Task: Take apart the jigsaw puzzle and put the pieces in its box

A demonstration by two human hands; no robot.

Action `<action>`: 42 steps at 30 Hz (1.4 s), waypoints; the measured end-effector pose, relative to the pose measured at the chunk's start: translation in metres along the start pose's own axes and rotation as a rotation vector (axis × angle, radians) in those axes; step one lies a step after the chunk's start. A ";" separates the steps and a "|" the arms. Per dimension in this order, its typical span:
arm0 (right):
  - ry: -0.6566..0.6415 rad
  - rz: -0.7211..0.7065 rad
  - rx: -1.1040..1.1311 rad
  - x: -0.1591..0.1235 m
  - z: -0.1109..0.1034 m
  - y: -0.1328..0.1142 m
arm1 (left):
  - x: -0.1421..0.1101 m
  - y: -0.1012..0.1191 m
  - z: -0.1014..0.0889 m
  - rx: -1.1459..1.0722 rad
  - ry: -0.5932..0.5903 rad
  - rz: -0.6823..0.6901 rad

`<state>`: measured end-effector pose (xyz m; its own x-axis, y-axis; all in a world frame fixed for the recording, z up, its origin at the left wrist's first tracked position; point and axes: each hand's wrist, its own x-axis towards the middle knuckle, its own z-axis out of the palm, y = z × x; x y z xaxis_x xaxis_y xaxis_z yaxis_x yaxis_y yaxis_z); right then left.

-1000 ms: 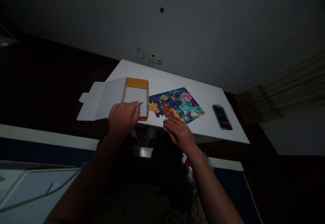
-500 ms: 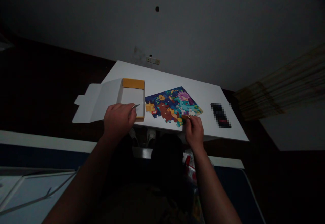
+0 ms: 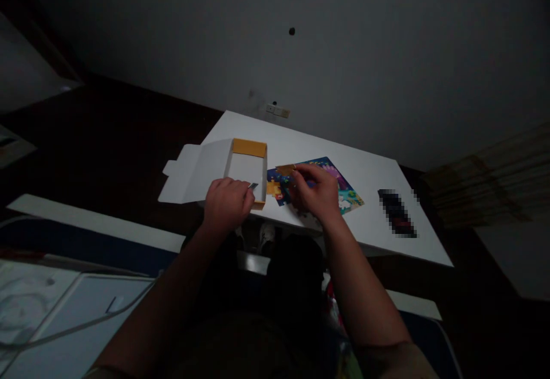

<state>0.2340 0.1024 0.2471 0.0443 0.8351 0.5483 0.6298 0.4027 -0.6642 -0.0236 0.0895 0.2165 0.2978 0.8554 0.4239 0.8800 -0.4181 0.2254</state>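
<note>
Your right hand [image 3: 315,192] hovers over the jigsaw puzzle [image 3: 320,187], fingers pinched on a brownish puzzle piece [image 3: 286,168] that sticks out toward ten o'clock from your fingertips, above the picture's upper left edge. Your left hand [image 3: 227,202] sits at nine o'clock from the puzzle, curled loosely against the near corner of the open box [image 3: 247,167], with a small pale piece [image 3: 253,186] gripped between thumb and forefinger. The box has a white inside, an orange rim, and its flap folded out flat toward nine o'clock. Everything lies on the white table [image 3: 373,227]; a dark, blurred-out object [image 3: 397,213] rests well apart at three o'clock from the puzzle. As for progress, the colourful picture looks mostly assembled as far as your hand lets it show, though the dim light hides whether gaps remain. A yellow bit [image 3: 271,188] at the puzzle's left edge juts out just beside the box, and the box looks empty inside. Judging by that, the two pieces in your fingers may be among the last left to seat.
</note>
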 end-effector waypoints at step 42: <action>-0.486 -0.200 -0.340 -0.080 0.022 0.010 | 0.005 -0.003 0.017 -0.058 0.110 -0.001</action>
<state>0.2202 0.0474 0.1854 -0.4075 0.8631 0.2985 0.8046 0.4939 -0.3296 -0.0184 0.1004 0.2026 0.2517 0.8183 0.5167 0.8566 -0.4369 0.2745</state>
